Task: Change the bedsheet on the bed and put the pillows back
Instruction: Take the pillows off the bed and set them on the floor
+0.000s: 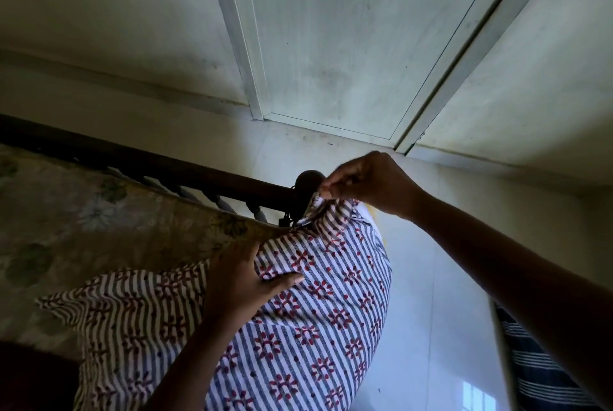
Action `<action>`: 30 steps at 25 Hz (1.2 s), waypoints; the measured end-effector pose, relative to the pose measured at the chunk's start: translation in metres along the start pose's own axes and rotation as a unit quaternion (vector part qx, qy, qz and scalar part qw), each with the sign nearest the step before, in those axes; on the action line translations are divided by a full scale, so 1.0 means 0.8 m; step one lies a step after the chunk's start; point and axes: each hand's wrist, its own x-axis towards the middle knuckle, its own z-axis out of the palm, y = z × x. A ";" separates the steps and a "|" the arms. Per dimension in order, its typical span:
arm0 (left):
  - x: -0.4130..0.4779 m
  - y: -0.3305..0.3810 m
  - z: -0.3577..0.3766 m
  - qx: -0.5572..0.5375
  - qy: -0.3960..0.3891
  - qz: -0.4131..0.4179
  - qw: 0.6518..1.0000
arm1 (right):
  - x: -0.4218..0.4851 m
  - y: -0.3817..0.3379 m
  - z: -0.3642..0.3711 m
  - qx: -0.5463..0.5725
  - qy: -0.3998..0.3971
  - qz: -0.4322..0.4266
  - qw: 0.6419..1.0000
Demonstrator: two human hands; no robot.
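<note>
Both hands are on 1 pillow (315,311), which fills the lower centre of the frame. It is plump, in a white cover w/ blue-grey stripes and red flower prints. Its lower left end lies over the mattress (66,228), which has a faded floral print and takes up the left side.

The left hand (245,278) comes up from the bottom centre and grips the pillow's middle. The thumb is stretched out to the right across the cover, the fingers are bent over the bulge, and the fabric is bunched between them.

The right hand (365,185) reaches in from the right edge. Its thumb and fingertips are pressed together, pinching the pillow's top corner just right of centre.

That corner sits right beside the round knob (308,178) at the end of the dark wood bed rail (149,165). The rail runs diagonally from the left edge to the centre.

The pale floor (431,278) shows to the right of the pillow. A white door (331,45) is at the top centre. A dark cloth w/ thin white stripes (537,371) is in the lower right corner.
</note>
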 end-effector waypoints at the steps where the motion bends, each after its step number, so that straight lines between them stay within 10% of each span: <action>1: -0.002 0.007 -0.002 0.007 -0.001 0.000 1.000 | -0.017 0.009 -0.002 0.014 -0.001 -0.005 1.000; 7: -0.010 0.038 0.029 0.074 -0.069 -0.008 0.995 | -0.068 0.138 0.036 -0.079 0.153 0.166 0.971; 13: -0.002 0.034 0.051 0.123 -0.098 -0.018 0.987 | -0.138 0.061 0.103 0.175 0.334 0.236 0.896; 19: -0.082 0.005 -0.023 0.237 0.017 0.132 0.962 | -0.193 -0.021 0.178 0.252 0.133 0.246 0.926; 23: -0.185 -0.061 -0.064 0.101 0.103 -0.121 0.982 | -0.177 -0.035 0.244 0.034 -0.041 0.191 0.980; 26: -0.223 -0.060 -0.059 -0.268 0.066 -0.364 0.890 | -0.170 -0.035 0.247 0.020 -0.038 0.204 0.978; 30: -0.215 -0.028 -0.055 -0.399 -0.027 -0.443 0.802 | -0.174 -0.043 0.232 0.104 -0.081 0.233 0.964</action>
